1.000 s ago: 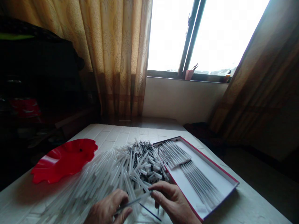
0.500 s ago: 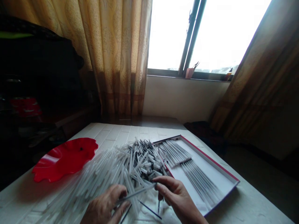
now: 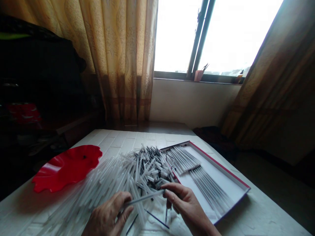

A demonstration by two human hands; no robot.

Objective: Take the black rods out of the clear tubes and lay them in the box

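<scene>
My left hand [image 3: 109,213] is closed on the near end of a thin translucent plastic tube [image 3: 145,198], which slants up to the right. At its far end, my right hand [image 3: 183,205] pinches it between thumb and forefinger, where the tip looks dark. Below the right fingers hangs a thin dark rod [image 3: 166,216]; I cannot tell whether they hold it. Another dark rod [image 3: 157,219] lies on the table under the tube. Just beyond my hands is a heap of short white and dark pieces [image 3: 152,167]. Long clear tubes [image 3: 98,183] are piled to the left.
A shallow white box lid with a red edge [image 3: 219,177] stands at the right, holding two rows of filled tubes [image 3: 206,185]. A red wavy-rimmed plate [image 3: 66,167] sits at the left of the white table [image 3: 115,139]. A pink cup [image 3: 198,75] stands on the windowsill.
My hands keep their hold on the tube and have barely moved. The whole view has shifted slightly.
</scene>
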